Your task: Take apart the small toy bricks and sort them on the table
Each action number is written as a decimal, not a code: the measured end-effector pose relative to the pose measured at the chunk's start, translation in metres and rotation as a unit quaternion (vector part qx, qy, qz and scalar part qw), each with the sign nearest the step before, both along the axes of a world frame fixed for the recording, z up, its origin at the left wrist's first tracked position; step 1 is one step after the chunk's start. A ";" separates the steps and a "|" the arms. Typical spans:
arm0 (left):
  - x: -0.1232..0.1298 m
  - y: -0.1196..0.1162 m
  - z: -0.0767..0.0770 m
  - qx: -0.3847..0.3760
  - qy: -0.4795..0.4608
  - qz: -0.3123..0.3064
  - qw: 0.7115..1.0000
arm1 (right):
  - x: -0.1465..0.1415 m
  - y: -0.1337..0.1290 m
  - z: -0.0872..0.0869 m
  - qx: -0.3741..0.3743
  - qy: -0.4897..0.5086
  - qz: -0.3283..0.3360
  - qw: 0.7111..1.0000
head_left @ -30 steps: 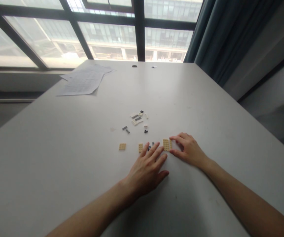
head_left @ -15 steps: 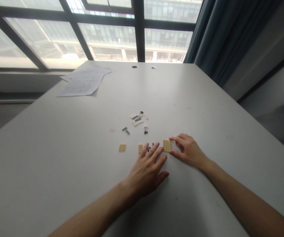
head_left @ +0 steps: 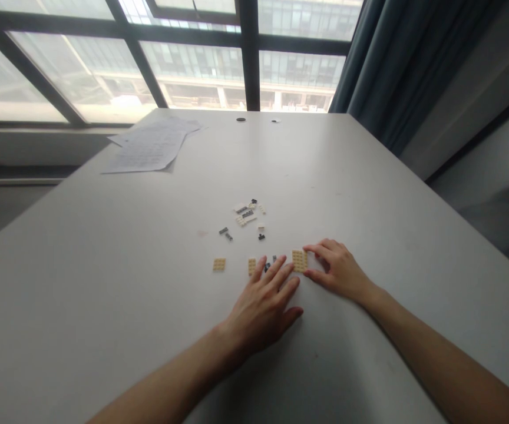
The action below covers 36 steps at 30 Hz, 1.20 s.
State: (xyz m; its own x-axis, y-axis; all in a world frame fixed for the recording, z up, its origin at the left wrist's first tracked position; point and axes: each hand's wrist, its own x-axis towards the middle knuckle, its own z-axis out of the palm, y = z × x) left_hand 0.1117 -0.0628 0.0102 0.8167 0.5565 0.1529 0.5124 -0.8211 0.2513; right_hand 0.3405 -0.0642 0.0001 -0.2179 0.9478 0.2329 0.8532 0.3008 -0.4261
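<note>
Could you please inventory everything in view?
Window: one, dark frame, far end.
Building: one, pale, outside.
Curtain: one, blue, right.
Table: one, white, centre.
Papers: at least two, white, left.
Oval spot: one, dark, far edge.
Flat item: one, white and dark, right of spot.
Loose pieces: many, white, grey, black, centre.
Studded plates: three, tan, near row.
Strip: one, tan, beside rightmost plate.
Small pieces: two visible, dark, grey, between plates.
Left hand: one, bare, beside small pieces.
Right hand: one, bare, fingertips at strip.
</note>
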 end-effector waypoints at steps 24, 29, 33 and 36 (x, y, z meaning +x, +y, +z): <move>-0.013 0.015 0.014 0.089 -0.255 0.078 0.960 | 0.000 -0.001 -0.001 -0.012 -0.001 0.003 1.000; -0.040 0.050 0.029 0.049 -0.278 0.217 0.935 | 0.000 -0.001 -0.001 -0.011 0.002 0.008 1.000; -0.064 0.064 0.019 0.010 -0.203 0.235 0.950 | 0.000 -0.001 -0.002 -0.005 0.002 0.007 1.000; -0.075 0.063 0.005 0.014 -0.168 0.227 0.959 | 0.000 -0.001 -0.002 0.001 0.006 0.010 1.000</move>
